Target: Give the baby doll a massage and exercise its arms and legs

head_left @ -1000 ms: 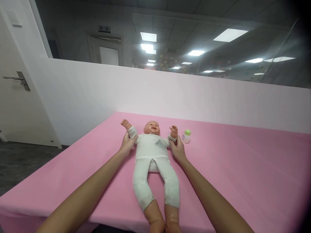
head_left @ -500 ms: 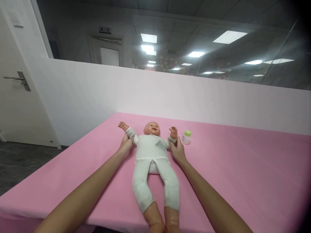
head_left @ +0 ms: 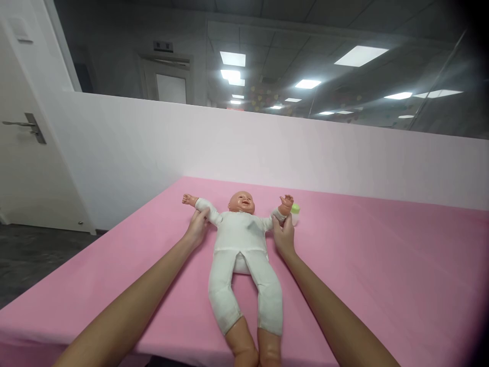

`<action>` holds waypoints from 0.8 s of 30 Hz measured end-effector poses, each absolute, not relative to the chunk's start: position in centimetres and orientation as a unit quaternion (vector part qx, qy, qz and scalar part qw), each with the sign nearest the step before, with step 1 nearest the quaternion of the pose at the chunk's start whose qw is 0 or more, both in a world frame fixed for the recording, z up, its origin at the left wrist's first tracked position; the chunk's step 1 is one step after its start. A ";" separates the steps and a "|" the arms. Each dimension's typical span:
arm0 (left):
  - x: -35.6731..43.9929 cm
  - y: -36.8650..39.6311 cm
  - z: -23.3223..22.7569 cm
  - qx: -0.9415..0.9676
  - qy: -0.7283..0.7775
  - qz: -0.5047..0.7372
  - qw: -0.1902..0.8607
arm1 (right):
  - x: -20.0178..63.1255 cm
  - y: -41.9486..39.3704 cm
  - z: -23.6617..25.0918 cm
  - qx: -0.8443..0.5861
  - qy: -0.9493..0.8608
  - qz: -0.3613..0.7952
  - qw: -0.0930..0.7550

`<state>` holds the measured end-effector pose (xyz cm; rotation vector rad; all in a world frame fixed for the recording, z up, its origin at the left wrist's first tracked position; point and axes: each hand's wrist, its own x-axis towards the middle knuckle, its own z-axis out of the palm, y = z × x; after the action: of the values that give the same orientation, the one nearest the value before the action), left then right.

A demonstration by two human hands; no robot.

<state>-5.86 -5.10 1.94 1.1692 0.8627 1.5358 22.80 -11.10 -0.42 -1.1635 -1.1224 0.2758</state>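
A baby doll (head_left: 240,234) in a white cloth suit lies on its back, head away from me and bare feet toward me. My left hand (head_left: 197,227) is closed round the doll's sleeved arm on the left, near the elbow. On the right, my right hand (head_left: 284,235) grips the doll's other arm just below its wrist. Both doll arms are stretched out sideways, with the plastic hands beyond my fingers. A small bottle with a green cap (head_left: 295,209) stands right behind the doll's hand on the right, partly hidden by it and my fingers.
A pink cloth (head_left: 374,265) covers the table under the doll. Behind it rises a white low wall (head_left: 267,148) with glass above. To the left is a white door (head_left: 26,168) with a metal handle (head_left: 34,127).
The doll's arm on the right has swung outward with my right hand and now covers part of the bottle. The arm on the left has moved slightly outward; the head has shifted a little right.
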 end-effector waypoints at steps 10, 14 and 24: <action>-6.0 -6.4 1.7 0.718 0.409 0.510 0.238 | 23.2 -10.8 -0.6 -0.475 -0.621 0.063 0.621; -5.5 -6.9 1.6 0.742 0.412 0.491 0.195 | 23.1 -10.7 -0.8 -0.444 -0.691 0.067 0.566; -6.3 -5.9 1.2 0.606 0.493 0.560 0.274 | 24.1 -9.9 -1.6 -0.496 -0.569 0.158 0.637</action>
<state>-6.33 -5.85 1.25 1.6310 1.3266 1.5060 24.09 -9.94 -1.57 -1.1326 -1.2998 0.3607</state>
